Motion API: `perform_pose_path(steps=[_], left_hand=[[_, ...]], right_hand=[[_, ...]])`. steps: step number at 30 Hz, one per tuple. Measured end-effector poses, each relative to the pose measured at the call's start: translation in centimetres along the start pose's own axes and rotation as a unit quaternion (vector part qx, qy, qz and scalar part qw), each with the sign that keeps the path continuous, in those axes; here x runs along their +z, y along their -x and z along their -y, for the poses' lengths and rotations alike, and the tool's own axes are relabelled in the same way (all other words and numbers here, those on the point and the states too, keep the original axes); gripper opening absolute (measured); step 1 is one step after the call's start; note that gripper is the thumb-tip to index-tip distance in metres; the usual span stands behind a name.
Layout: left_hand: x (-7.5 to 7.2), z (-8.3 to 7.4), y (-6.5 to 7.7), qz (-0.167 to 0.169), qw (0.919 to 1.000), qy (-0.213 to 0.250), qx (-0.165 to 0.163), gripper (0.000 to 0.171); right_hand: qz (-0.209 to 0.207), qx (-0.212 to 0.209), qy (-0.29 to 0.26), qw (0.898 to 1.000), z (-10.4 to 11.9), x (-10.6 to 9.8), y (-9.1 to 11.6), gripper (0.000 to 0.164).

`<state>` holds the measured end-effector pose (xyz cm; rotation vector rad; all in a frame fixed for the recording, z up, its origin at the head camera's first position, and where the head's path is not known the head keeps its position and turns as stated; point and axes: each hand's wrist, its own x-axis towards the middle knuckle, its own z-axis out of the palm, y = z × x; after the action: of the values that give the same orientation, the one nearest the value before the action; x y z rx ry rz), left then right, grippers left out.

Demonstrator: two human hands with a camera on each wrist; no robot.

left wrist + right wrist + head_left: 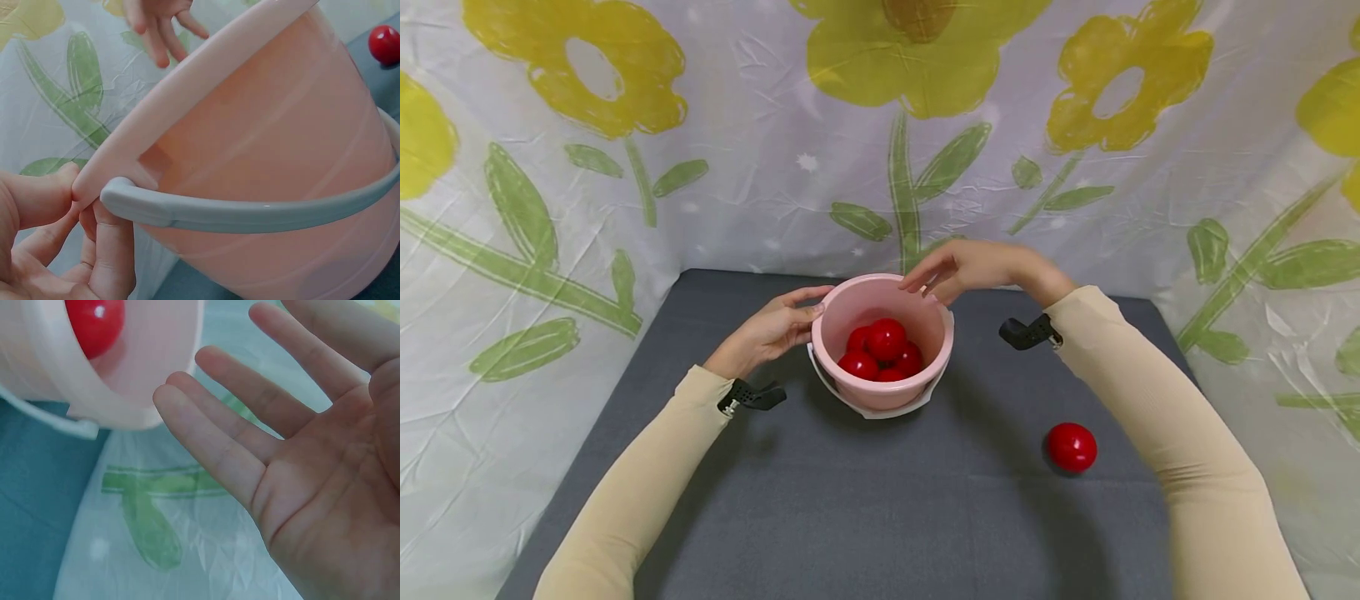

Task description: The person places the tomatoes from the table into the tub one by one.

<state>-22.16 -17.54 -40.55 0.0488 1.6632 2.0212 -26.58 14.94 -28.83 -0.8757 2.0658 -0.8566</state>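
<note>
A pink bucket [880, 397] with a white handle [262, 216] stands upright near the table's far side, its handle hanging down in front. Inside lie several glossy red balls [886, 340]. My left hand [773, 327] pinches the bucket's left rim between thumb and fingers, close to the handle joint, as the left wrist view shows. At the opposite rim hovers my right hand [979, 267], holding nothing, its fingers [250, 390] extended and spread in the right wrist view. Whether its fingertips touch the rim I cannot tell.
Another red ball [1071, 447] lies on the dark grey tabletop [880, 517], to the right and nearer than the bucket, beside the right forearm. A flower-printed curtain [752, 167] rises behind the table and along both sides. Black wrist mounts [1026, 333] stick out from the sleeves.
</note>
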Motion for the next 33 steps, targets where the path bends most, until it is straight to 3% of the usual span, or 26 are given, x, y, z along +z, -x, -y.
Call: perform_pose_path(steps=[7,16,24,33], left_hand=[[-0.1,0.1,-0.1,-0.001,1.0000,-0.002,0.002,0.054],[0.0,0.0,0.1,0.002,1.0000,0.009,0.002,0.054],[0.0,0.4,-0.1,0.002,1.0000,0.001,0.001,0.055],[0.0,0.1,-0.1,-0.002,1.0000,0.000,0.002,0.055]], right_hand=[[-0.045,0.010,-0.014,0.999,-1.1,-0.1,4.0,0.050],[-0.083,0.011,0.008,0.996,-3.6,0.7,8.1,0.049],[-0.121,0.020,0.020,0.992,-6.1,2.7,11.6,0.048],[-0.150,0.045,-0.011,0.988,-9.0,5.6,14.0,0.048]])
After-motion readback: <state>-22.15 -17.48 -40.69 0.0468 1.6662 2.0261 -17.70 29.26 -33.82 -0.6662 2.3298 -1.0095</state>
